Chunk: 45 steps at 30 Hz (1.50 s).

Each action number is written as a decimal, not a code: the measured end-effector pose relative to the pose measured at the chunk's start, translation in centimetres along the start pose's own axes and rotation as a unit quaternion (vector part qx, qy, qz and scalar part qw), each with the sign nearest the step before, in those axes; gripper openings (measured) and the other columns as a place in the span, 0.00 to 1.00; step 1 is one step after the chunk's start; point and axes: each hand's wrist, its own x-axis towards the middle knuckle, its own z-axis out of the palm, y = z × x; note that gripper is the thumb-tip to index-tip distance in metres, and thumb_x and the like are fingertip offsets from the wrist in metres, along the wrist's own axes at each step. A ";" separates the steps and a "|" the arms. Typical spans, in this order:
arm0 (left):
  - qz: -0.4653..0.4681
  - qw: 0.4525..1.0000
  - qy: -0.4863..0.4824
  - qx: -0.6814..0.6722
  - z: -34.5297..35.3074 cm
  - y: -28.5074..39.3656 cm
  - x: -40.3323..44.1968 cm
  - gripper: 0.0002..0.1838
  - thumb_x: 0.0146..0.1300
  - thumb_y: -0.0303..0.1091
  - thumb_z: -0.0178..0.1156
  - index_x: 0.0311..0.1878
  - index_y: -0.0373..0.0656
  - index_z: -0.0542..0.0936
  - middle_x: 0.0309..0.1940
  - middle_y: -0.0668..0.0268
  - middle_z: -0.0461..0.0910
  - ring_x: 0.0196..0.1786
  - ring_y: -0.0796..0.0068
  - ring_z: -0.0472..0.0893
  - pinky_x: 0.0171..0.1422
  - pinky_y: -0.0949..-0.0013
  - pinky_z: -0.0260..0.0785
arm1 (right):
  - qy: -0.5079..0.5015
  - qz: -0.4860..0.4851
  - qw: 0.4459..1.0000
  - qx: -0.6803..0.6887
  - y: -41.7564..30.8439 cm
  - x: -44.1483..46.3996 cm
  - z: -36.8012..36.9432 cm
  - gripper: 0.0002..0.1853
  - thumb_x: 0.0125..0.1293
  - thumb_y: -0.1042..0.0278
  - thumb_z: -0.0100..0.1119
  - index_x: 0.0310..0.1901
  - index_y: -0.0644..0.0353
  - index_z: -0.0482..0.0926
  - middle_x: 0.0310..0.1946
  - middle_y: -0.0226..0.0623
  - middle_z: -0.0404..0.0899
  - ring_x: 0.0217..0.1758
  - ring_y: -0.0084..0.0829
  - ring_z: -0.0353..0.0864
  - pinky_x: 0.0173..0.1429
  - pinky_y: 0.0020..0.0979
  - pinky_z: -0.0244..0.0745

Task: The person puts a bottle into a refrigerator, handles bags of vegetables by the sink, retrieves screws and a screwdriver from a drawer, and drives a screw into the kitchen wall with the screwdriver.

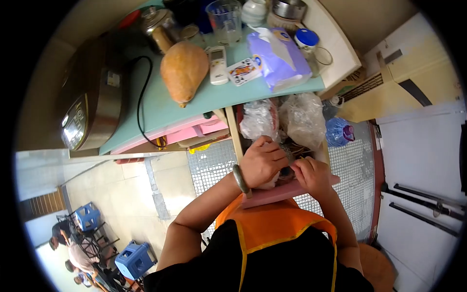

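Both hands are over a pulled-out drawer [272,194] with a pink front. My left hand [264,163], with a bangle on its wrist, is closed, its fingers curled above the drawer's contents. Close beside it, my right hand [312,177] is closed too, thumb and fingers pinched together. Something thin and see-through seems to lie between the hands, but I cannot make out what it is. Behind them in the drawer sit a crumpled clear plastic bag [260,120] and a second plastic bag [304,119]. Brownish loops [300,150] lie below the second bag, partly hidden by my hands.
On the blue-green tabletop are a squash [184,70], a white remote [218,65], playing cards [244,72], a purple tissue pack [279,61] and a rice cooker [90,102]. A water bottle [339,132] stands right of the drawer. Blue stools [135,260] and seated people are at lower left.
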 end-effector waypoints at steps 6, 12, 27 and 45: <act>-0.028 0.996 0.066 0.054 0.7 0.0 -1.7 0.07 0.39 0.31 0.60 0.27 0.46 0.78 0.24 0.72 0.73 0.33 0.73 0.75 0.47 0.67 0.65 | -0.021 -0.005 0.999 0.024 -0.1 0.6 0.4 0.08 0.54 0.70 0.63 0.29 0.58 0.72 0.23 0.33 0.73 0.23 0.34 0.75 0.24 0.33 0.69; -0.014 0.993 0.052 0.105 0.0 -0.8 -4.8 0.07 0.43 0.32 0.61 0.28 0.45 0.77 0.25 0.71 0.72 0.35 0.71 0.74 0.49 0.66 0.64 | -0.065 -0.022 0.996 0.055 -0.2 -0.1 1.3 0.08 0.56 0.69 0.62 0.28 0.57 0.71 0.24 0.33 0.74 0.24 0.36 0.76 0.26 0.34 0.71; -0.467 0.809 0.342 -0.101 -2.3 -9.8 -10.2 0.18 0.55 0.35 0.65 0.43 0.34 0.72 0.33 0.56 0.76 0.33 0.63 0.77 0.36 0.63 0.71 | -0.195 0.229 0.899 0.319 -2.9 -6.1 2.1 0.05 0.57 0.69 0.63 0.33 0.61 0.81 0.27 0.38 0.81 0.28 0.35 0.81 0.34 0.28 0.75; -0.520 0.795 0.253 0.185 -0.9 -9.5 -8.3 0.17 0.56 0.42 0.63 0.39 0.38 0.74 0.34 0.56 0.74 0.29 0.51 0.77 0.28 0.57 0.70 | -0.059 0.044 0.942 0.327 5.1 9.2 8.6 0.07 0.62 0.71 0.60 0.36 0.65 0.82 0.18 0.31 0.76 0.19 0.18 0.68 0.25 0.23 0.64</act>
